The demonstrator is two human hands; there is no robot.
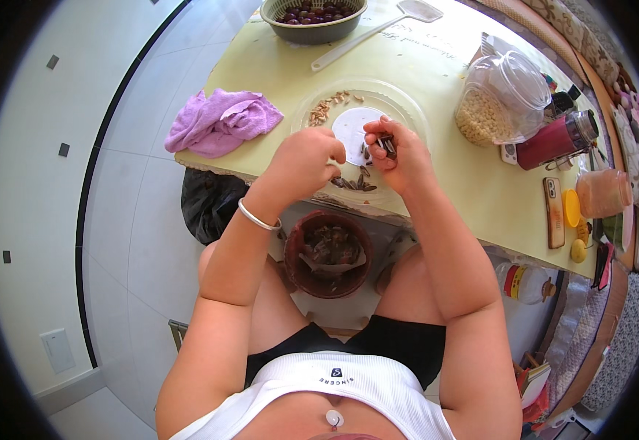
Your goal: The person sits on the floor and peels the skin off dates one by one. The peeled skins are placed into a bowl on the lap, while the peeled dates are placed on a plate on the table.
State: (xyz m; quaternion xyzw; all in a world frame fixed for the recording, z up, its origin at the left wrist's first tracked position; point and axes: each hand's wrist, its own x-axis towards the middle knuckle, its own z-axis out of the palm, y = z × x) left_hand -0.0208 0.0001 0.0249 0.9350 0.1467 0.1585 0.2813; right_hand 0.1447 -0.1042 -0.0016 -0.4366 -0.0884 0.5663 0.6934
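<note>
A clear round plate (420,110) with a white middle lies near the table's front edge. Dark striped sunflower seeds (357,183) are scattered along its near side, and pale shelled kernels (321,112) sit along its far left side. Over the plate's left part, my left hand (306,163) has bent fingers, with a gap between thumb and forefinger; nothing shows in it. My right hand (405,152) is curled palm up over the right side, holding several dark sunflower seeds against its fingers.
A purple cloth (223,121) lies left on the table (261,81). Beyond are a basket of dark red fruit (314,33) and a white spatula (367,35). To the right stand a clear tub (484,110), dark red bottle (554,143) and phone (553,213). A bin (328,253) sits below.
</note>
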